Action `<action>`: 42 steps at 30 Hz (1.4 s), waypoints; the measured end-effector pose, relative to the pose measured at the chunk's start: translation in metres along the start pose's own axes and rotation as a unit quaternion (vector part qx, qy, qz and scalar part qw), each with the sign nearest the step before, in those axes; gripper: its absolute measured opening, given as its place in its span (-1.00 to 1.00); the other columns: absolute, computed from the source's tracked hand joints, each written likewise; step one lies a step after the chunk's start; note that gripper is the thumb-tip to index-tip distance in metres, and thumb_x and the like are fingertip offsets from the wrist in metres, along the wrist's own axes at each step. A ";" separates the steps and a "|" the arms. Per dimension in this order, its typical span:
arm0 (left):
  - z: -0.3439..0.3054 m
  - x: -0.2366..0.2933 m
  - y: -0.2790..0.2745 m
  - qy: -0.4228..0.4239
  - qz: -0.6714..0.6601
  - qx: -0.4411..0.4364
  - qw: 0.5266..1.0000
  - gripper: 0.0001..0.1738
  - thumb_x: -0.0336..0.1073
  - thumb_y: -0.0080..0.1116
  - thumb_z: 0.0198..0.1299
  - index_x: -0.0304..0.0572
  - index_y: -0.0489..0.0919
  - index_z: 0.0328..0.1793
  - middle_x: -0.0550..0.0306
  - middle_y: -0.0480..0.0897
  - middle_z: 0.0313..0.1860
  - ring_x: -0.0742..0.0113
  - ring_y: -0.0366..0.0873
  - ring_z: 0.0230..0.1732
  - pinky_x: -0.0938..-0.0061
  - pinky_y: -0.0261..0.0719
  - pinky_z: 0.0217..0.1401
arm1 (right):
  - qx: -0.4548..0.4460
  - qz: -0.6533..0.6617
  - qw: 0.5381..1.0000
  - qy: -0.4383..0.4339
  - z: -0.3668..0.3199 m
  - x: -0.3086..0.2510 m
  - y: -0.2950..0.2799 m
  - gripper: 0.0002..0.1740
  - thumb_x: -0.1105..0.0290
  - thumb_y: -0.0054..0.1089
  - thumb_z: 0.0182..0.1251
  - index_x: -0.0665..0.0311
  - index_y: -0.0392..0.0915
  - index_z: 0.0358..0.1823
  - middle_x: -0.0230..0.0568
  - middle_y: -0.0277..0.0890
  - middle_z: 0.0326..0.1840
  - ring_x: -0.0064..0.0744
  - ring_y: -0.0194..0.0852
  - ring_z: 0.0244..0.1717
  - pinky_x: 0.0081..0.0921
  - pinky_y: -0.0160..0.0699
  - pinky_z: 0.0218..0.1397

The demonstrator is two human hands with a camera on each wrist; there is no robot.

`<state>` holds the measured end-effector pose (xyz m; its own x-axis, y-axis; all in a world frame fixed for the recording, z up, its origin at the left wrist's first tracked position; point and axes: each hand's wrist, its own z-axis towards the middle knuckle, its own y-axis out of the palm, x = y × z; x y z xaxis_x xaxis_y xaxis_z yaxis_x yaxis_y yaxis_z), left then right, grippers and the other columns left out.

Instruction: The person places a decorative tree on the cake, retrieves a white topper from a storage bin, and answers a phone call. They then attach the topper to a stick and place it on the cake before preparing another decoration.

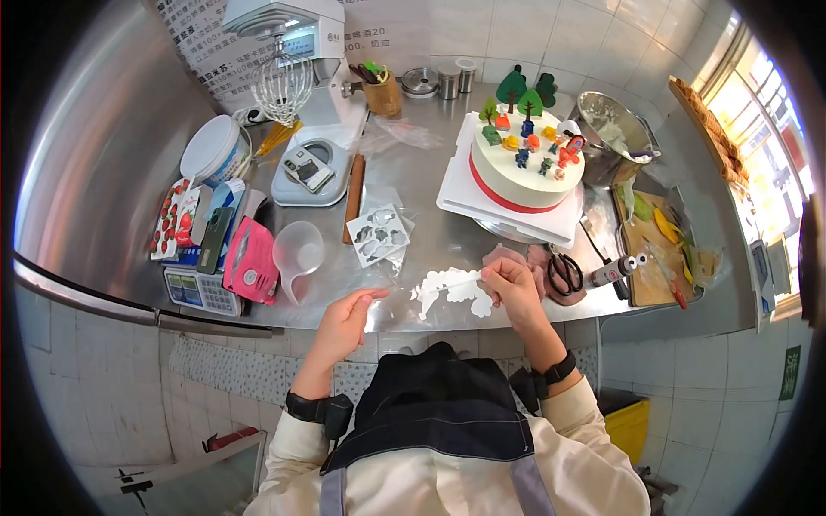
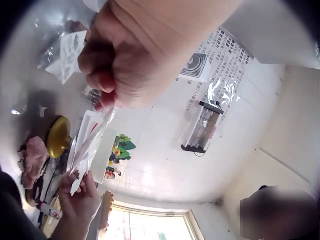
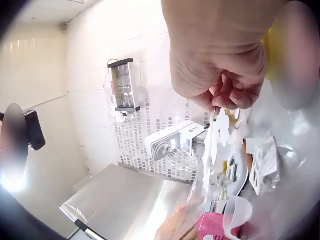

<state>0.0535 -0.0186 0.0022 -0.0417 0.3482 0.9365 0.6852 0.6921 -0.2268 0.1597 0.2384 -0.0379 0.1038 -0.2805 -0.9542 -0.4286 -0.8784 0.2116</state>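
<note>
Between the two hands a clear film bearing white scalloped cut-out shapes (image 1: 449, 287) is stretched over the counter's front edge. My left hand (image 1: 342, 322) pinches one end of the film, seen clearly in the left wrist view (image 2: 114, 106). At the other end my right hand (image 1: 516, 297) pinches the film and the edge of a white shape between thumb and fingertips. In the right wrist view the white shapes (image 3: 214, 142) hang just under the fingers of the right hand (image 3: 220, 65).
A cake (image 1: 525, 163) with figurines and trees stands at the back right. Behind the hands lies a white mold (image 1: 379, 236). Scissors (image 1: 565, 273), a small bottle (image 1: 613, 272) and a cutting board (image 1: 651, 249) are on the right; a clear cup (image 1: 298, 250) and a scale (image 1: 311, 176) are on the left.
</note>
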 end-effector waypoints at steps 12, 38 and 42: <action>0.036 -0.108 0.010 -0.101 -0.002 0.010 0.995 -0.71 -0.23 -0.17 0.34 -0.20 0.47 0.03 0.26 0.40 -0.74 0.57 0.30 -0.74 0.64 0.24 -0.68 | 0.144 -0.011 0.989 -0.013 -0.007 0.021 -0.041 -0.82 0.39 0.08 0.27 0.26 0.44 -0.49 -0.49 0.36 -0.63 -0.77 0.15 -0.69 -0.78 0.08 -0.65; 0.041 -0.009 0.065 0.032 -0.013 -0.091 0.995 -0.83 -0.27 0.08 0.23 -0.23 0.51 -0.21 0.29 0.52 -0.57 0.64 0.39 -0.60 0.70 0.32 -0.55 | -0.033 -0.138 0.990 -0.010 -0.030 0.006 0.015 -0.78 0.34 0.10 0.29 0.38 0.50 -0.37 -0.52 0.36 -0.61 -0.78 0.23 -0.58 -0.75 0.20 -0.55; 0.034 -0.012 0.065 0.061 -0.004 -0.032 0.998 -0.80 -0.24 -0.02 0.29 -0.23 0.42 -0.29 0.28 0.46 -0.61 0.60 0.38 -0.63 0.64 0.33 -0.56 | 0.070 -0.108 0.988 -0.089 -0.028 0.018 0.019 -0.80 0.36 0.02 0.34 0.32 0.45 -0.41 -0.50 0.38 -0.56 -0.76 0.26 -0.54 -0.77 0.21 -0.48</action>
<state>0.0741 0.0439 -0.0328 0.0393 0.2609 0.9646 0.7307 0.6509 -0.2058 0.1782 0.2061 -0.0448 0.0523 -0.0087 -0.9986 -0.5344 -0.8450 -0.0206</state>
